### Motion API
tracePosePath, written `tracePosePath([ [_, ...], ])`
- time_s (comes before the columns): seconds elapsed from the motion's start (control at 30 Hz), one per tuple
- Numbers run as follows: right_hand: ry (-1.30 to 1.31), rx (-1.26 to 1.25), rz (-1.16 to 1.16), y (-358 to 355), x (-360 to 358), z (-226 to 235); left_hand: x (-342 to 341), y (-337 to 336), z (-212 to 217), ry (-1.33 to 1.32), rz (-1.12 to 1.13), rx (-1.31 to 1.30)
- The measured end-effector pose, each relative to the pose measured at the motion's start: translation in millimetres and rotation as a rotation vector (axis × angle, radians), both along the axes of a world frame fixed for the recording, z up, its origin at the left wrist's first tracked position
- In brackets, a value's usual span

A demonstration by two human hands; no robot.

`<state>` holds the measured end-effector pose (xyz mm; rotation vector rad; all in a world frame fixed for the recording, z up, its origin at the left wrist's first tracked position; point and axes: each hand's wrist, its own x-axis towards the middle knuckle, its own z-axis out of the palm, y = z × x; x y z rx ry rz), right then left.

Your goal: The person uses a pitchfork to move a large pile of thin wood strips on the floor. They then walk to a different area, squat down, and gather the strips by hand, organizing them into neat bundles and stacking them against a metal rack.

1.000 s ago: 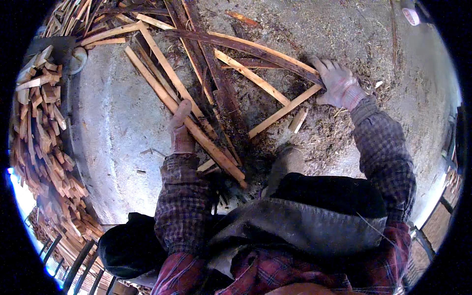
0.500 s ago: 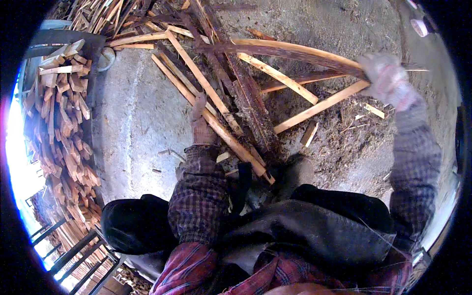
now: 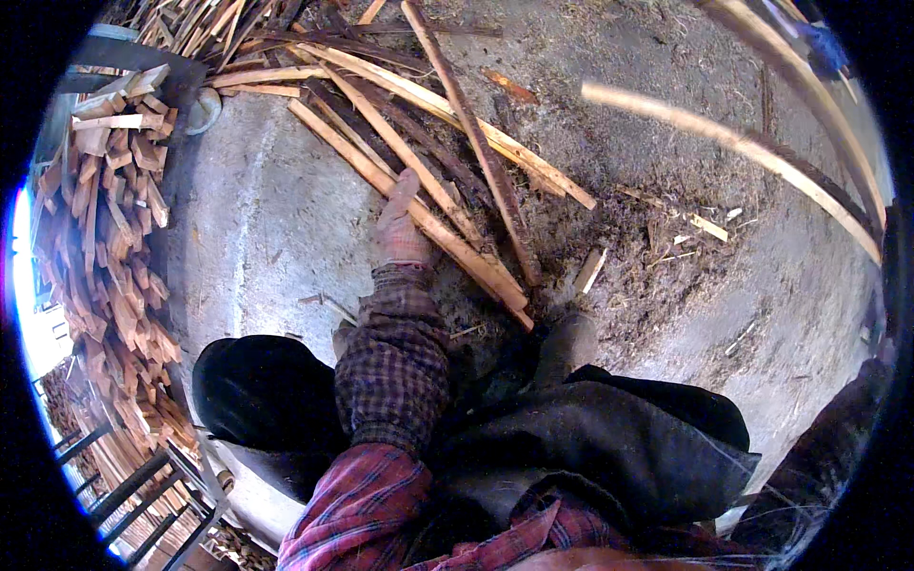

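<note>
My left hand (image 3: 400, 226), in a worn pale glove, lies on a bundle of long wooden slats (image 3: 447, 228) spread over the concrete floor (image 3: 276, 219). Its fingers curl around one pale slat and one finger points up along it. My plaid left sleeve (image 3: 392, 352) runs back toward me. My right hand is out of the picture. At the right a long pale slat (image 3: 733, 143) shows blurred above the ground, and another curved slat (image 3: 819, 105) lies beyond it near the rim.
A big heap of short split wood pieces (image 3: 105, 238) fills the left side. My dark boot (image 3: 566, 343) stands by the slat ends amid bark and sawdust (image 3: 666, 257). A black rounded object (image 3: 257, 390) sits lower left, with metal bars (image 3: 143, 495) below.
My right hand, which gripped a slat's end at the upper right, has swung out of view and that slat now blurs through the air. My left hand stays on the bundle.
</note>
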<state>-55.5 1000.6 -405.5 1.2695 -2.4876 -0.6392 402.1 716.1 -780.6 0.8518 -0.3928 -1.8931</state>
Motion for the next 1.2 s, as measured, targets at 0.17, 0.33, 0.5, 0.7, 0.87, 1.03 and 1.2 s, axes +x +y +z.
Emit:
tracePosePath([
  [0.17, -0.448, -0.466, -0.245, 22, 2, -106, -39, 6, 55, -0.314, -0.014, 0.109],
  [0.33, -1.074, -0.741, -0.250, -119, 124, -209, -43, 14, 75, -0.428, -0.017, 0.061],
  [0.5, -0.857, 0.098, 0.236, -229, 210, -256, -40, 9, 56, -0.539, -0.008, -0.058],
  [0.7, -0.794, 0.340, 0.304, -255, 206, -245, -43, -7, 20, -0.690, -0.153, -0.051],
  [0.87, -1.499, 0.070, -0.071, -287, 170, -256, -91, -5, 74, -0.891, -0.091, 0.076],
  [1.03, -1.674, -0.030, -0.004, -290, 193, -286, -86, 6, 38, -0.888, -0.199, 0.126],
  [1.2, -1.840, -0.106, -0.282, -289, 219, -283, -78, 9, 52, -0.278, 0.011, 0.354],
])
